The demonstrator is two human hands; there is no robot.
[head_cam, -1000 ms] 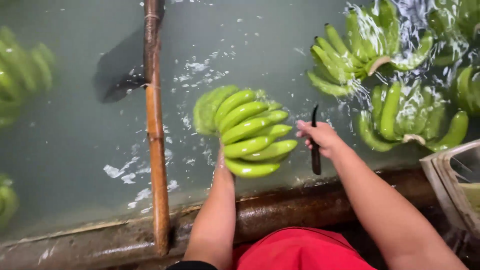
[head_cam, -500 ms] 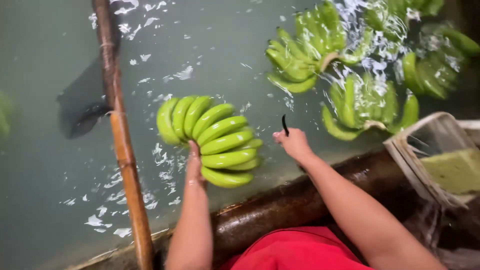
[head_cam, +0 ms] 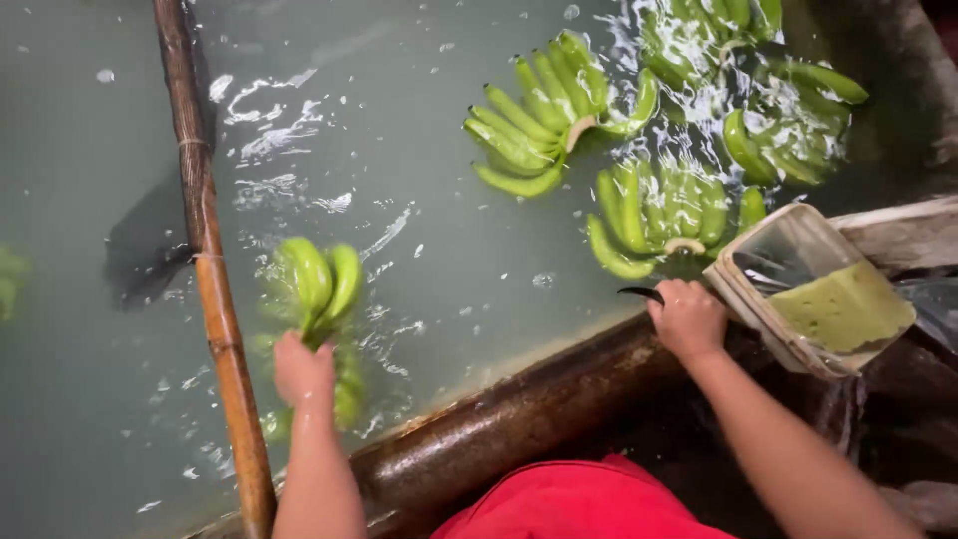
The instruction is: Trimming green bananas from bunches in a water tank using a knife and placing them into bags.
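left hand point(head_cam: 302, 371) clamped on a wet, slippery, weighty green banana bunch point(head_cam: 321, 282) at its crown beside the bamboo pole point(head_cam: 213, 289); right hand point(head_cam: 687, 317) grips a knife point(head_cam: 640, 293).

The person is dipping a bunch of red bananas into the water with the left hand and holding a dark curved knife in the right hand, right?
Not quite. The bunch of bananas is green, not red; the head view shows it. The rest holds: the left hand grips the bunch, partly dipped in the murky water of the tank, and the right hand holds a dark curved knife.
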